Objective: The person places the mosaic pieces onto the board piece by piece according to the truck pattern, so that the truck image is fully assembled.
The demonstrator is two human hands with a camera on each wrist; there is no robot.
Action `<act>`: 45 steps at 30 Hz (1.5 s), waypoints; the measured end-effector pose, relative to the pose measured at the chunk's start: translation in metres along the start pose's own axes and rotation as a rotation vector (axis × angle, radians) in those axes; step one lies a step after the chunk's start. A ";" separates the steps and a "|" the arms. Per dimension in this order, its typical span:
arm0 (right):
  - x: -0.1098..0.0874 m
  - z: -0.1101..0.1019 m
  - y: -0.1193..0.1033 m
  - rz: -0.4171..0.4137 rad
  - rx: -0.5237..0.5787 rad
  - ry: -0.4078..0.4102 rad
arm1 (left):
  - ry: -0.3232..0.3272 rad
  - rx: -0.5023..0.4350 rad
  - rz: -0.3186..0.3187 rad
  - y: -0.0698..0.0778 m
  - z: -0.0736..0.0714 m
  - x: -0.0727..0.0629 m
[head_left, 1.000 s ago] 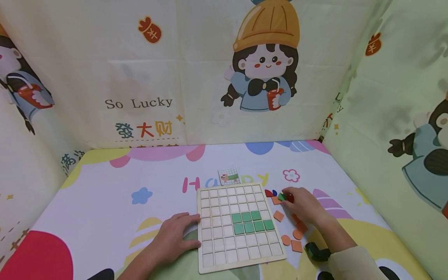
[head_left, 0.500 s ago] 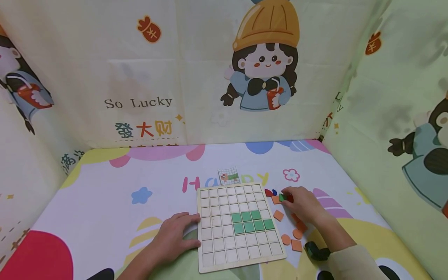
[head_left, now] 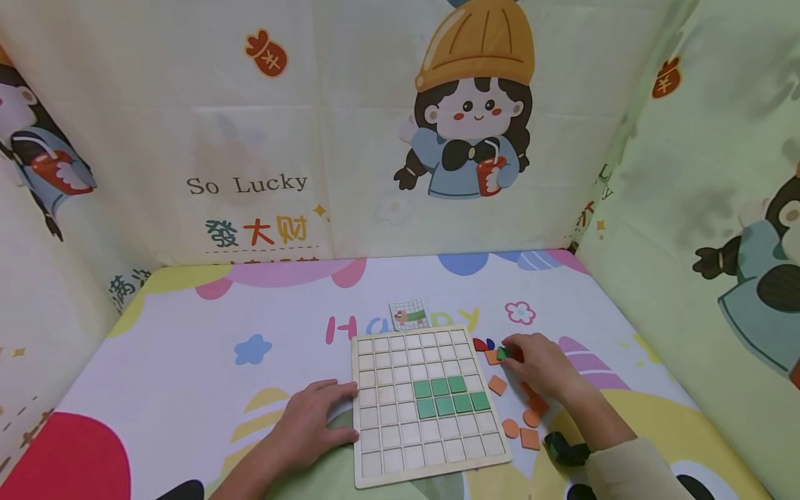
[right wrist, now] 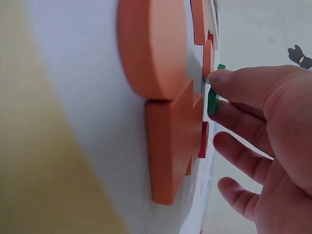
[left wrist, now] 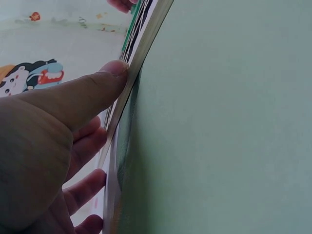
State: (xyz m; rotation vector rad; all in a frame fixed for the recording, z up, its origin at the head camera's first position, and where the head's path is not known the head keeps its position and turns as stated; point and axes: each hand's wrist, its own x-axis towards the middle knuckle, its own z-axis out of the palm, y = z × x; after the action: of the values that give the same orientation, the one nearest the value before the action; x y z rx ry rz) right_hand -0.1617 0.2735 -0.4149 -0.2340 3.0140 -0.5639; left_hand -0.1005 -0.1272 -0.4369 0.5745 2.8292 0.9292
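Note:
A square wooden grid board (head_left: 384,439) lies in front of me, several green square tiles (head_left: 443,405) set in its cells. My left hand (head_left: 312,423) rests at its left edge with fingers extended; in the left wrist view the thumb (left wrist: 105,80) touches the board's side. Beyond the board's right edge, my right hand (head_left: 544,364) pinches a small green tile (head_left: 503,353) between thumb and index finger. The right wrist view has that green tile (right wrist: 212,101) upright at the fingertips, other fingers loosely bent. A dark red piece is partly hidden by this hand.
Orange squares (head_left: 530,439) and orange discs (head_left: 510,428) lie right of the board. A red piece (head_left: 480,345) and a blue piece (head_left: 490,344) sit by its upper right corner. Behind the board is a pattern card (head_left: 409,316). Printed cloth walls (head_left: 350,229) surround the table.
The green tile has shifted and turned slightly between my right fingertips. My left hand and the board have stayed in place.

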 end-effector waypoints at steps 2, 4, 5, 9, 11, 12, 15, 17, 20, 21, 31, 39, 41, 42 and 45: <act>-0.001 -0.001 -0.001 -0.004 0.000 0.001 | 0.002 0.001 0.003 0.000 0.000 0.000; -0.001 -0.001 -0.001 -0.002 -0.001 0.001 | 0.003 0.002 0.006 0.000 0.000 -0.001; -0.001 -0.001 -0.002 -0.002 -0.001 0.001 | 0.003 0.002 0.007 0.000 0.000 -0.001; -0.002 -0.001 -0.002 -0.002 -0.001 0.007 | 0.003 0.002 0.010 0.000 0.000 0.000; -0.002 0.000 -0.002 -0.005 0.000 0.009 | 0.002 0.001 0.007 0.000 0.000 0.000; -0.002 0.000 -0.002 -0.008 -0.001 0.011 | 0.002 0.001 0.006 0.000 0.000 0.000; -0.003 0.000 -0.004 -0.023 0.001 0.015 | 0.005 -0.002 0.005 0.000 0.000 0.000; -0.004 0.000 -0.006 -0.030 0.004 0.017 | 0.008 -0.002 0.006 0.000 0.000 0.000; -0.005 0.000 -0.008 -0.039 0.009 0.019 | 0.009 -0.003 0.010 0.000 0.000 -0.001; -0.005 -0.001 -0.009 -0.040 0.011 0.019 | 0.009 -0.003 0.011 0.000 0.000 -0.001; -0.009 -0.001 -0.018 -0.055 -0.001 0.026 | 0.004 0.000 0.006 -0.001 0.000 0.000; -0.011 0.002 -0.024 -0.098 -0.023 0.017 | -0.002 0.005 0.009 -0.001 0.000 0.000; -0.012 0.002 -0.025 -0.115 -0.016 0.019 | -0.002 0.004 0.009 -0.001 0.000 0.000; -0.012 0.002 -0.026 -0.123 -0.012 0.020 | -0.003 0.002 0.007 -0.001 0.000 0.000; -0.014 0.002 -0.028 -0.142 -0.012 0.019 | -0.007 0.001 0.000 -0.001 0.000 0.001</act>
State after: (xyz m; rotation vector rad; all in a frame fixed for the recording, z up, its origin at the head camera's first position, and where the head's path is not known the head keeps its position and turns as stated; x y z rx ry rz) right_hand -0.1444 0.2494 -0.4058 -0.4494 3.0371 -0.5611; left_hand -0.1015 -0.1278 -0.4379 0.5767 2.8240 0.9238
